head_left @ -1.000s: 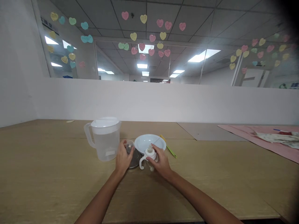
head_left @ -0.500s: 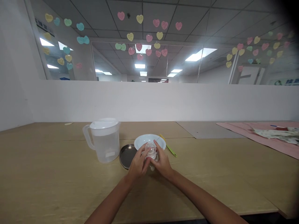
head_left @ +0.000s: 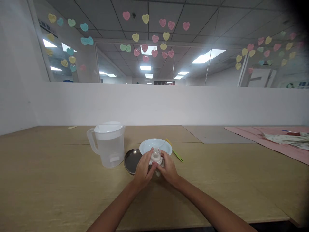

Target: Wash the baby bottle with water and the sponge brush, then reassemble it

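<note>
Between both hands, low over the table in front of the bowl, is what looks like a baby bottle top (head_left: 156,158), with a clear part above a white ring. My left hand (head_left: 143,168) is closed around its left side, and my right hand (head_left: 169,169) grips its right side. The two thumbs meet at its near edge. A small whitish piece (head_left: 158,174) shows just below the hands; I cannot tell whether it is joined to the top. Behind the hands sits a pale round bowl (head_left: 145,145), partly covered by them.
A lidded clear pitcher of liquid (head_left: 109,149) stands left, beside a dark round metal tray (head_left: 130,162). A green-and-yellow handled tool (head_left: 177,154) lies right of the bowl. A pink cloth (head_left: 243,133) with items on it lies far right. A white wall (head_left: 154,104) backs the table.
The fingers have shifted on the bottle top, and more of its clear part and white ring shows. The view has moved slightly; the other things stay in place.
</note>
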### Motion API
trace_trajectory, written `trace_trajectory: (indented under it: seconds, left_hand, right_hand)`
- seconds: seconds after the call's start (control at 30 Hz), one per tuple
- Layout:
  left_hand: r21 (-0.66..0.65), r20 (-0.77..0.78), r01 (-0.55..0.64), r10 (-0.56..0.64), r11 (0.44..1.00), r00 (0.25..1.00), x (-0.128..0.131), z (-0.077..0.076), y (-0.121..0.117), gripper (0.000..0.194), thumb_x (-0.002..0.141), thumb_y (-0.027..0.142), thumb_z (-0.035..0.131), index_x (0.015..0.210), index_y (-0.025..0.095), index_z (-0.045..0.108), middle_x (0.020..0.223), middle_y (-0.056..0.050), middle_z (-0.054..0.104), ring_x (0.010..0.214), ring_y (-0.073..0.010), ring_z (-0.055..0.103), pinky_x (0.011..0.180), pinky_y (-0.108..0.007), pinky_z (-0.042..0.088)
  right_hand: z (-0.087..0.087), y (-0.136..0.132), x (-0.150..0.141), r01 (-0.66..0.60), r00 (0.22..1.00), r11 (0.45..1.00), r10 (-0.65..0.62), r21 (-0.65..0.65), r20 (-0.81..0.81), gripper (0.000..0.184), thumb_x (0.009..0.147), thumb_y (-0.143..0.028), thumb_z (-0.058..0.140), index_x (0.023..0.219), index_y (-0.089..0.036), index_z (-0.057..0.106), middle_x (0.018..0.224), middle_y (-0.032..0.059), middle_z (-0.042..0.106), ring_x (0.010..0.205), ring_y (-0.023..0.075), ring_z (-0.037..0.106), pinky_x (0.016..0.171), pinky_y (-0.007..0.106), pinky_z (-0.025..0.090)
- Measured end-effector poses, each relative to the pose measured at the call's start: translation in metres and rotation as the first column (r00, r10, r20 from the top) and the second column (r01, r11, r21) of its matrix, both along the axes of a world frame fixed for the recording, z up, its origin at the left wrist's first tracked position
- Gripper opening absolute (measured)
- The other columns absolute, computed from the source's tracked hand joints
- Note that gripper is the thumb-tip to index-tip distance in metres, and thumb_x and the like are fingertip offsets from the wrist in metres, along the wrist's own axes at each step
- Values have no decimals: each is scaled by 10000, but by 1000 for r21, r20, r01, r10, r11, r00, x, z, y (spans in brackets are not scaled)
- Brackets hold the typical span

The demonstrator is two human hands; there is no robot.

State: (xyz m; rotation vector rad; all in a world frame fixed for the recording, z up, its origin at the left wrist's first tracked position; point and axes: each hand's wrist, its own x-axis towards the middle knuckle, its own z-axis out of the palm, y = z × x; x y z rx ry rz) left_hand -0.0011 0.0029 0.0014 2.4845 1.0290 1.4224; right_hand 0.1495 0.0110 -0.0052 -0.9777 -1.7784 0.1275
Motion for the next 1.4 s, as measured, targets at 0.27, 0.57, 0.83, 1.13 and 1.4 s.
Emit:
trace_trajectory:
  seconds: [0.27,0.57,0.83,1.13,1.4]
  left_hand:
    - [-150,138,73,-52,986,989,3,0,-4,503,850,364,376,1321,231,260,1340,-66,367,1232,-233,336,1006,-381,305]
    - [-175,195,113,-78,978,978,4,4,-4,445,842,346,411,1267,233,341,1300,-79,405,1182,-195,385,988,-352,306]
    - [-186,239,133,-87,973,967,5,4,-3,437,838,340,415,1247,205,343,1272,-93,419,1159,-197,403,968,-354,324]
    - [-197,215,120,-77,973,974,1,-5,5,476,835,361,412,1280,221,319,1309,-82,399,1179,-207,390,985,-362,302]
    - [-84,365,166,-125,983,923,-6,-10,9,678,838,395,377,1362,211,-11,1372,-116,290,1213,-222,347,1001,-399,269]
  right_hand:
    - [-1,-5,-7,-20,998,1000,18,-22,-60,336,784,-371,482,1037,-162,412,958,84,530,876,214,507,771,352,406]
    - [-5,-6,-12,-89,981,992,73,-85,-180,270,802,-356,459,990,-179,380,921,58,526,822,185,506,737,327,404]
    - [-4,-5,-11,-17,996,998,12,-57,-88,267,812,-379,425,978,-177,369,928,75,505,837,203,482,751,366,394]
    - [-4,-4,-11,94,996,996,-94,0,7,263,802,-426,414,896,-181,401,841,57,505,770,200,474,702,365,393]
    - [5,1,5,94,978,989,-71,113,-194,417,829,-438,350,1147,-168,369,1087,107,474,1011,231,443,869,421,347]
